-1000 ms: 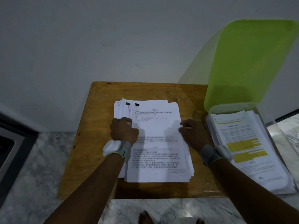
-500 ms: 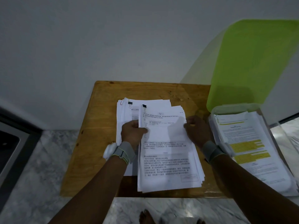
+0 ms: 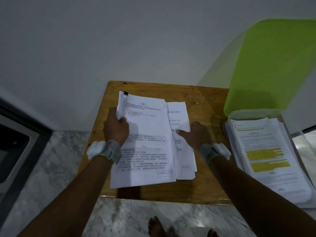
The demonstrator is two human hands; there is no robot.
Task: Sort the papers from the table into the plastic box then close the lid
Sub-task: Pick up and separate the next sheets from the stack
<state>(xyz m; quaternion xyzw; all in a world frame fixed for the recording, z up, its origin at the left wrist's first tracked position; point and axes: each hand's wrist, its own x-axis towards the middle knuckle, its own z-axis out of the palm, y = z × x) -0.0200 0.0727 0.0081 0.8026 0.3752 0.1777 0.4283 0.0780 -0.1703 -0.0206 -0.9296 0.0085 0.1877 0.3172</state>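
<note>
My left hand [image 3: 117,128] grips the left edge of a clipped bundle of printed papers [image 3: 147,142], lifted and tilted above the wooden table [image 3: 203,185]; a black binder clip sits at its top left corner. Under it lies the rest of the paper stack [image 3: 183,151]. My right hand [image 3: 195,134] rests on the stack's right edge, thumb pressing on the sheets. To the right stands the clear plastic box [image 3: 242,113], filled with papers [image 3: 266,159] bearing yellow highlights. Its green lid [image 3: 273,65] stands open, upright against the wall.
The small table stands against a pale wall. A marble floor surrounds it, and bare toes [image 3: 157,226] show below the table's front edge. A dark framed surface [image 3: 15,151] lies at the left.
My left hand has lifted the clipped bundle off the stack and carried it left and up. My right hand stayed on the lower stack, which has shifted right.
</note>
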